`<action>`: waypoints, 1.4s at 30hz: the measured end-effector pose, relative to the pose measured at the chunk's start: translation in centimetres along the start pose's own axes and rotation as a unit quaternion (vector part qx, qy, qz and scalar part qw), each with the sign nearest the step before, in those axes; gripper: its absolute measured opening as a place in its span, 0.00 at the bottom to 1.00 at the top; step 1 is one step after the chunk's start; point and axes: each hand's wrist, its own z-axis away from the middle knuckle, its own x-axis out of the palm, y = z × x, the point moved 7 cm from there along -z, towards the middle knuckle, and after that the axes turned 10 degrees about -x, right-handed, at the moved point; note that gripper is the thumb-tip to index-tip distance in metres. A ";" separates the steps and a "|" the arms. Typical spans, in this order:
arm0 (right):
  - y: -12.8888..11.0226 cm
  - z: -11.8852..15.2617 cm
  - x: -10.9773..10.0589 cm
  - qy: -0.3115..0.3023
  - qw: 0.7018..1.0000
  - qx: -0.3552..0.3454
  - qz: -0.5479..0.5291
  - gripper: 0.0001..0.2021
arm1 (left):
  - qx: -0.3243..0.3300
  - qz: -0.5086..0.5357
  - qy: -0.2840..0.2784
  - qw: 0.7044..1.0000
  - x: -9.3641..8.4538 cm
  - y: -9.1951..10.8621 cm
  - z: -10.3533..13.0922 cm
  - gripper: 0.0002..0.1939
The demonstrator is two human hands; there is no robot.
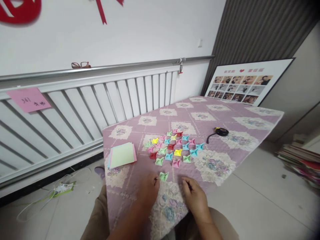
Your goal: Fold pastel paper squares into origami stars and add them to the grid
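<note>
A light green folded paper piece (163,176) is at the fingertips of my left hand (149,190), whose fingers are closed on its left corner. My right hand (196,196) is curled beside it on the right, resting over the floral tablecloth, with nothing visible in its fingers. Beyond both hands lie several small folded papers in rows, among them a pink one (176,163), a yellow one (177,152) and a blue one (168,156). A stack of square paper sheets (122,155), pale green on top, lies on the left side of the table (140,133).
A black tape measure (221,131) with a strap lies at the right of the table. Behind stand a white radiator (112,100) and a photo board (240,83). Glasses (81,65) rest on the pipe. Cables (47,196) lie on the floor at left.
</note>
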 end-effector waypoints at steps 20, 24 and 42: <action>0.6 0.1 0.4 -0.020 0.999 0.028 -0.022 0.13 | -0.016 -0.108 0.022 0.994 2.9 1.7 -2.7 0.07; 0.7 0.1 0.6 -0.024 0.999 0.036 -0.004 0.14 | -0.018 -0.054 0.019 0.998 2.6 0.7 -2.1 0.11; -2.9 1.4 3.1 -0.075 0.981 -0.100 0.150 0.13 | 0.032 -0.023 0.032 0.999 -6.7 -5.6 3.8 0.09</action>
